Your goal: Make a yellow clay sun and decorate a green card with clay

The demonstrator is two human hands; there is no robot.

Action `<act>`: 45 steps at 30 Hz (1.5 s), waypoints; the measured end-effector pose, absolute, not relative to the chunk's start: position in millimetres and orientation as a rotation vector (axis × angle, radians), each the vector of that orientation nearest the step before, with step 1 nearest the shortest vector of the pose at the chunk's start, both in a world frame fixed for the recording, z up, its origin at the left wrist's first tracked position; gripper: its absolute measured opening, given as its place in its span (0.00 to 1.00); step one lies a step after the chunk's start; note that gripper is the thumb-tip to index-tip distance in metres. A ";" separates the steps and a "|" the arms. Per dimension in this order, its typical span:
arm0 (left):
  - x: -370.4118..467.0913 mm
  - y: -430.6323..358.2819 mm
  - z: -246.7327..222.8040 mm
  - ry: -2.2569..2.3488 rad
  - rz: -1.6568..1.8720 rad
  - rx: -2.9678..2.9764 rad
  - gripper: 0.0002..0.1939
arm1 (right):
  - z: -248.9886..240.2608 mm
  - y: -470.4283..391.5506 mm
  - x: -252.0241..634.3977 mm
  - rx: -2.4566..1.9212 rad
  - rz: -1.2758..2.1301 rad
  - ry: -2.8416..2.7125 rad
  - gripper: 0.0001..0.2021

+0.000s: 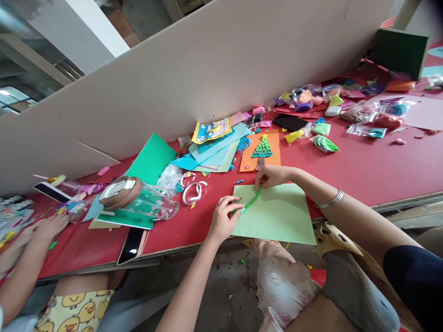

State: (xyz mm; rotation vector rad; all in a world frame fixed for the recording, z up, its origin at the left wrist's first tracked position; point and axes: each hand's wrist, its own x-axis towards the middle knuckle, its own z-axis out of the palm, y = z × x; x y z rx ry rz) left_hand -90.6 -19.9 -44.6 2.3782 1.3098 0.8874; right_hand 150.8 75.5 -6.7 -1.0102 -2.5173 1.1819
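Observation:
A pale green sheet of paper (277, 216) lies at the table's front edge, its lower part hanging slightly over. On it curves a thin bright green strip (254, 199). My left hand (224, 216) pinches the strip's lower left end between thumb and fingers. At the strip's upper right end, my right hand (272, 176) has its fingertips closed on it, close to the paper's top edge. Just behind my right hand sits an orange card (245, 152) with a green tree shape (262, 148) and a yellow star on top.
A clear tumbler with a brown lid (121, 192) lies on a green folder at left, near a phone (132, 244) at the table edge. Coloured papers, a black phone (290, 122) and bagged clay (324, 144) are behind. Another person's hands (51, 226) are far left.

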 end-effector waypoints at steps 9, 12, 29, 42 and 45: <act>-92.2 -26.1 -38.1 1.296 0.933 2.198 0.10 | -6.3 75.7 151.3 -1.001 1.163 -2.538 0.14; -95.8 -30.1 -38.9 1.343 0.994 2.169 0.11 | -5.2 75.3 152.6 -0.996 1.179 -2.533 0.14; -112.0 -37.1 -38.8 1.505 0.865 2.337 0.13 | -4.5 78.9 156.5 -1.086 1.263 -2.421 0.13; -113.2 -33.0 -43.5 1.477 0.917 2.272 0.10 | -6.8 77.3 153.0 -0.993 1.196 -2.491 0.13; -113.7 -32.5 -43.7 1.487 0.897 2.254 0.11 | -7.5 77.9 153.5 -1.002 1.200 -2.485 0.13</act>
